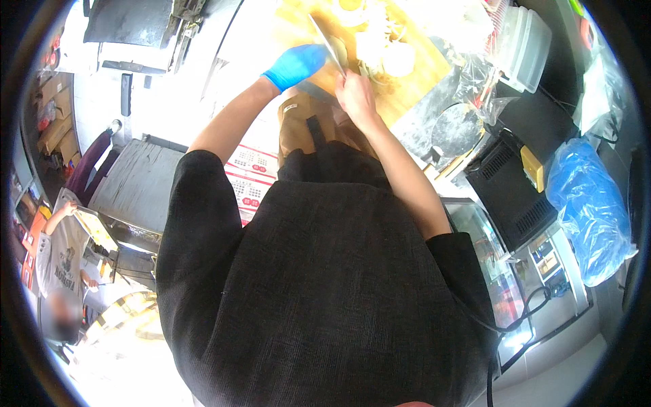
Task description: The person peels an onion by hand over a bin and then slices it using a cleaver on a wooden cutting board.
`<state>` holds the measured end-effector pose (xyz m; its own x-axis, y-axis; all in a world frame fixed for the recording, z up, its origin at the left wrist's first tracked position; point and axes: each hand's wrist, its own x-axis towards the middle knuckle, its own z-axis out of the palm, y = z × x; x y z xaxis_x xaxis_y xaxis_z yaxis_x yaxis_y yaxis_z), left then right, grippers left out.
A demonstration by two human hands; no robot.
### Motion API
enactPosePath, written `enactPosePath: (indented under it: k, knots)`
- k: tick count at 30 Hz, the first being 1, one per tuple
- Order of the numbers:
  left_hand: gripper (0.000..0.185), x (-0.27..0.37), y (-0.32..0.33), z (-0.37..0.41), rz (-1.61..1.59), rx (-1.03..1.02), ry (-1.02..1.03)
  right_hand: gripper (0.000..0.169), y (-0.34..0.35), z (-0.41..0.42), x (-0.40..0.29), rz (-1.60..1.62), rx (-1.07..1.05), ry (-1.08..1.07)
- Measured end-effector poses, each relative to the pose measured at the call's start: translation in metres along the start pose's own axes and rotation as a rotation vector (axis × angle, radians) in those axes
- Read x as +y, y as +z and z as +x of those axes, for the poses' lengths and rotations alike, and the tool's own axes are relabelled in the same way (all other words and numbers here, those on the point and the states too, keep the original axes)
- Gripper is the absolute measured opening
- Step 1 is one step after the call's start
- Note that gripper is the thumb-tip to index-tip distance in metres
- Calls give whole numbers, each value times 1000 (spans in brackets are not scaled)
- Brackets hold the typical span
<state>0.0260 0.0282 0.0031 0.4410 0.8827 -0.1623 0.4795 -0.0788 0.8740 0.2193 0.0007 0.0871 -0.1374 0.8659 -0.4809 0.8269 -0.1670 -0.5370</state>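
My left hand (300, 63), in a blue disposable glove, rests at the near left part of a wooden cutting board (427, 71). Its fingertips lie against or just beside a pale, sliced vegetable, perhaps onion (337, 50); whether they grip it is hidden by the glove. Bare, my right hand (356, 94) is closed around the handle of a kitchen knife (325, 40), whose blade stands edge-down between the glove and the pale piece. Farther right on the board lie white strips and chunks of cut vegetable (379, 51), washed out by glare.
Clear plastic containers (524, 48) and crumpled plastic bags stand right of the board. A round floury board (456, 129) lies nearer, beside a black appliance (513, 188) and a blue bagged bundle (590, 208). At far left another person (63, 254) holds a tray. Printed cartons (249, 178) are at my left.
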Motion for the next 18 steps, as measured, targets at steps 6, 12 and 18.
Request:
enactPosePath:
  k: [6, 12, 18]
  knots:
    - [26, -8, 0, 1, 212, -27, 117, 33, 10, 4, 4, 34, 12, 118]
    - [21, -15, 4, 0, 354, 32, 273, 33, 24, 7, 13, 199, 261, 143]
    - [19, -16, 9, -1, 301, 138, 317, 34, -3, -6, 8, 92, 49, 140]
